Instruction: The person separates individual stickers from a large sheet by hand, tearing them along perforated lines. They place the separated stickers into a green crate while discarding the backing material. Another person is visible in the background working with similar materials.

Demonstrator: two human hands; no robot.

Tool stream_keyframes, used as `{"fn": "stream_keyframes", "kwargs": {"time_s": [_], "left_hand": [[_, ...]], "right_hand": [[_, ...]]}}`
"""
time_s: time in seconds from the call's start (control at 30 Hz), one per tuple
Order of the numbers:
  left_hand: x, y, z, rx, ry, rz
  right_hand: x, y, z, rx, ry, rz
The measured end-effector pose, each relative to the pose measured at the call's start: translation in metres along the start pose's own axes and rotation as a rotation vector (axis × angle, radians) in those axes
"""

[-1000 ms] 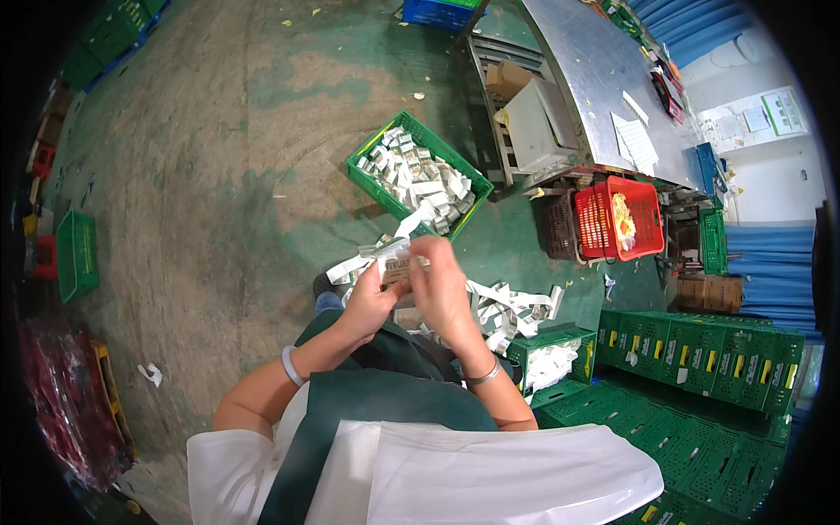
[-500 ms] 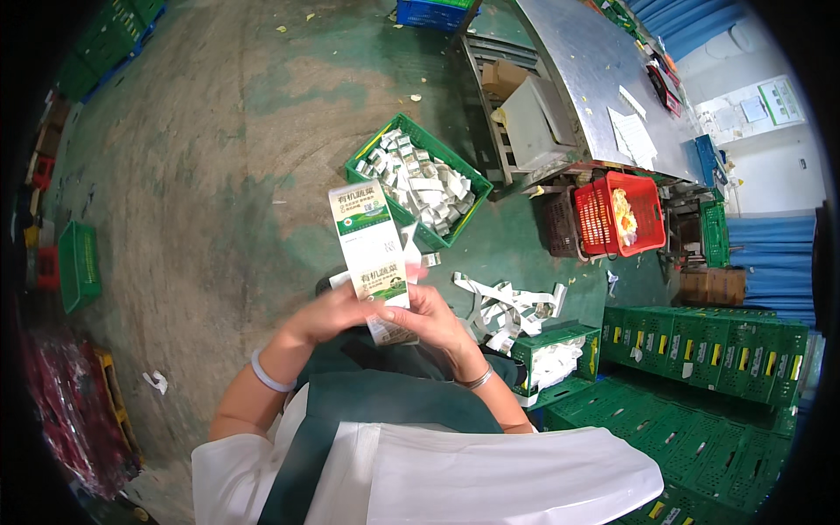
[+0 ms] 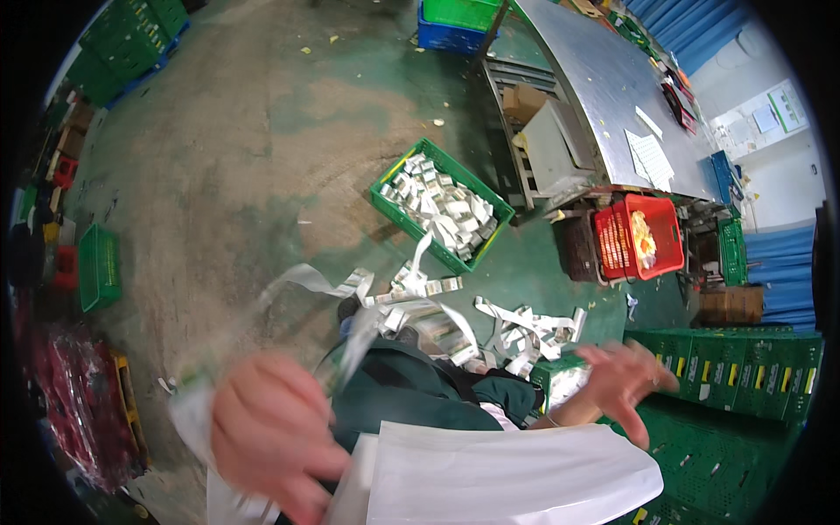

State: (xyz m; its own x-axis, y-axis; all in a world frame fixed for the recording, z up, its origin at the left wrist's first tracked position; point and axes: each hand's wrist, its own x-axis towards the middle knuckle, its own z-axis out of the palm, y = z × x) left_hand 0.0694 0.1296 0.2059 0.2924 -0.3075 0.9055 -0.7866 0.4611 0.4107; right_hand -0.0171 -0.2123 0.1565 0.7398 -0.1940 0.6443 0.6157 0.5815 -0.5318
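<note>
At the lower left, my left hand (image 3: 271, 429) is smeared by motion, its fingers curled at a strip of printed white labels (image 3: 188, 411). Strip shows beside that hand, and a blurred length (image 3: 350, 346) trails in front of my apron. My right hand (image 3: 626, 381) is held out at the right, fingers spread, with nothing in it. Loose label strips (image 3: 437, 328) loop over my lap and the floor at my feet. Ahead stands a green crate (image 3: 487, 248) full of small folded white-and-green label bundles (image 3: 442, 206).
A steel table (image 3: 595, 79) stands at the far right, with a red basket (image 3: 615, 249) at its near end. Stacked green crates (image 3: 717, 376) fill the near right. More label strips (image 3: 534, 328) lie before a small crate. At left are a green basket (image 3: 98, 267) and dark-red wrapped goods (image 3: 83, 402).
My hands, together on the label strip before, have moved apart: left toward the lower left, right out to the right and off the strip. The strip now swings loose, and the view has shifted slightly.
</note>
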Motion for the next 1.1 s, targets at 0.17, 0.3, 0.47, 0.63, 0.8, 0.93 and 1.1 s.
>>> {"fn": "stream_keyframes", "kwargs": {"time_s": [0.17,0.3,0.47,0.63,0.8,0.93,1.1], "left_hand": [[0.013,0.012,0.021,-0.059,-0.197,0.041],[0.006,-0.001,0.025,0.027,-0.095,-0.554],[-0.019,-0.038,0.047,0.041,0.267,-0.870],[-0.025,-0.039,0.048,0.029,0.435,-0.921],[-0.028,-0.055,0.053,0.105,0.411,-1.174],[-0.025,-0.063,0.064,0.075,0.359,-1.068],[-0.030,-0.062,0.062,0.024,0.424,-1.115]], "right_hand": [[0.020,-0.055,0.057,-0.651,-0.408,-0.173],[0.019,-0.002,0.056,-0.741,0.253,-0.261],[0.015,0.019,0.042,-0.810,0.389,0.180],[0.018,0.034,0.010,-0.747,0.231,0.461],[0.043,0.044,-0.004,-1.477,-0.149,0.236],[0.060,0.063,0.046,-1.550,-0.533,-0.070],[0.070,0.074,0.057,-1.736,-0.758,-0.153]]}}
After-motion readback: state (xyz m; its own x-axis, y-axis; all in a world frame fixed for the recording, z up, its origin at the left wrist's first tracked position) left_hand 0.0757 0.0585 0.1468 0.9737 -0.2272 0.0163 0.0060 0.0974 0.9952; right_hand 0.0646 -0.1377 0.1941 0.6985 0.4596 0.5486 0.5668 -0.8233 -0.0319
